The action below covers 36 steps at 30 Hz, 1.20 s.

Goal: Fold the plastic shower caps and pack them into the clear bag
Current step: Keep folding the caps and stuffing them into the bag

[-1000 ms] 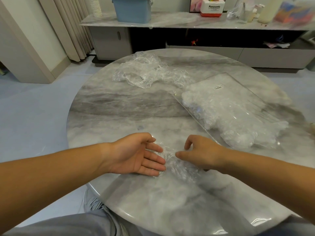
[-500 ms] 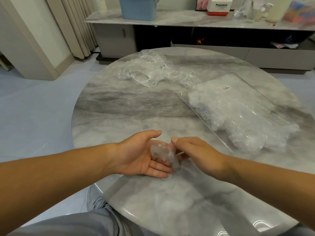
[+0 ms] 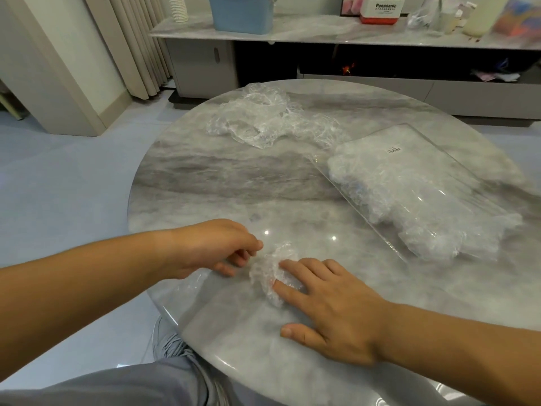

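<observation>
A small crumpled, folded shower cap (image 3: 270,273) lies on the marble table near its front edge. My right hand (image 3: 330,309) rests flat with its fingertips pressing on the cap's right side. Just left of the cap hovers my left hand (image 3: 216,247), palm down with its fingers loosely curled, holding nothing. The clear bag (image 3: 421,189), filled with several folded caps, lies at the right of the table. A loose pile of unfolded shower caps (image 3: 263,118) sits at the far side.
The round marble table (image 3: 219,183) fills the view; its front-left edge runs beside my knee (image 3: 131,385). Beyond it stands a low cabinet with a blue bin (image 3: 241,13), a red and white box (image 3: 380,10) and bottles.
The folded cap went from my left palm down onto the table. My right hand now lies flat pressing it, and my left hand has turned palm down and drawn away to the left.
</observation>
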{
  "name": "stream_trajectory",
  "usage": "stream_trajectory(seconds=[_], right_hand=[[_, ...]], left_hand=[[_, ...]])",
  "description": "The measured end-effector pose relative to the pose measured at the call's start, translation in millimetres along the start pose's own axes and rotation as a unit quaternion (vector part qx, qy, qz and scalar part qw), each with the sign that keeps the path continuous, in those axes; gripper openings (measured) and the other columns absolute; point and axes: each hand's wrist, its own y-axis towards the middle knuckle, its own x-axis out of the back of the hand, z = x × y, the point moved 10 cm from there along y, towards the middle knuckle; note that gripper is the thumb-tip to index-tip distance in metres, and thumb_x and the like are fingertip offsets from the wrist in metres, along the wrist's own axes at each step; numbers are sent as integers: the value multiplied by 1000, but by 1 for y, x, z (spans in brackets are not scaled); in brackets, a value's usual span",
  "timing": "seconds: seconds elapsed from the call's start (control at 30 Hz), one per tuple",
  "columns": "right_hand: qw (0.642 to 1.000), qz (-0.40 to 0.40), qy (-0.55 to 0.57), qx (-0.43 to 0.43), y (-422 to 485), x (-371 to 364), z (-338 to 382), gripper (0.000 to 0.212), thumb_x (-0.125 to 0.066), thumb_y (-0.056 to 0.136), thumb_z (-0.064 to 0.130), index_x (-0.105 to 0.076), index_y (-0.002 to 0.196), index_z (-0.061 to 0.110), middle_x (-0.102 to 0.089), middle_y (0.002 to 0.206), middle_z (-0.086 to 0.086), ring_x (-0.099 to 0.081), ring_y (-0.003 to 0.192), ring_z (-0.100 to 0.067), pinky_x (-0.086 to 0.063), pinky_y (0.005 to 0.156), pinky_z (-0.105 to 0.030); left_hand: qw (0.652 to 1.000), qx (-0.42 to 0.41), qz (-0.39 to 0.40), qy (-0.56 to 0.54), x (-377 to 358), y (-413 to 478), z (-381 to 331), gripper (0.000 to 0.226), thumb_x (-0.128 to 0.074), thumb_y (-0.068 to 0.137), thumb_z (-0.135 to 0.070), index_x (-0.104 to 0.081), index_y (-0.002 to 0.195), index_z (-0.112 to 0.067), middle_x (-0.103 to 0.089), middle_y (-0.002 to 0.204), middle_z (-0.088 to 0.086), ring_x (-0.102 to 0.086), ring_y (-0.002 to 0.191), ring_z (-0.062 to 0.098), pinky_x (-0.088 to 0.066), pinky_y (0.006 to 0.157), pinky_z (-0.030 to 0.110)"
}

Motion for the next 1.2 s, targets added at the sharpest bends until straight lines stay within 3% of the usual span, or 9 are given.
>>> stream_trajectory(seconds=[0.17,0.3,0.4,0.57,0.7,0.77,0.87,1.0,1.2], right_hand=[[998,25,48,-12,4,0,-3,67,-17,100,69,-24,157,33,-20,164,-3,-19,147,-24,-18,117,-38],[994,55,98,-15,0,-1,-12,65,-16,98,70,-27,154,40,-10,165,7,-3,151,-14,-10,123,-36],[966,13,248,-68,-9,8,-29,73,-15,90,77,-40,150,43,-8,166,13,3,151,-2,-11,126,-38],[809,-145,516,-241,-36,43,-77,49,-33,95,73,-64,125,51,-27,155,26,-20,148,1,-19,118,-27],[606,-184,735,-241,-52,45,-98,56,-48,80,71,-77,113,36,-64,135,3,-64,121,-18,-47,109,-43],[562,-208,766,-231,-64,52,-105,57,-46,89,61,-75,119,23,-72,124,-4,-68,115,-22,-50,102,-43],[539,-241,771,-241,-84,63,-117,54,-41,100,53,-73,120,15,-74,120,-6,-68,115,-25,-51,99,-44],[554,-252,753,-251,-114,79,-134,52,-38,103,50,-73,118,13,-75,117,-7,-70,112,-23,-52,96,-44],[526,-351,719,-290,-168,89,-207,58,-29,109,40,-70,112,-1,-75,111,-18,-72,105,-33,-53,92,-43]], left_hand=[[997,-22,71,-12,-30,-8,-14,21,-66,88,-20,-79,98,-7,-70,115,7,-64,110,24,-54,101,39],[998,-6,52,-22,-42,-1,-10,40,-43,86,10,-78,101,-3,-69,118,21,-63,97,29,-55,79,29],[993,4,32,-112,-38,4,-13,45,-39,80,14,-79,94,-1,-68,106,19,-54,92,24,-47,74,27],[951,-26,34,-305,-32,-1,-48,46,-39,75,3,-73,105,5,-69,112,17,-65,100,22,-47,107,40],[920,-86,76,-374,-50,-10,-89,61,-44,64,-4,-64,119,13,-64,129,26,-64,119,35,-47,108,44],[907,-107,89,-398,-65,-15,-104,58,-44,67,-3,-62,119,16,-60,132,31,-61,123,34,-51,105,44],[890,-145,92,-422,-85,-22,-128,53,-42,72,-1,-60,118,18,-57,133,33,-61,122,34,-54,101,43],[891,-206,91,-395,-112,-31,-164,55,-41,70,-3,-60,118,16,-68,119,25,-65,118,33,-49,106,46],[935,-258,74,-234,-142,-32,-205,57,-48,71,-16,-65,125,-17,-68,127,7,-66,118,16,-48,105,38]])
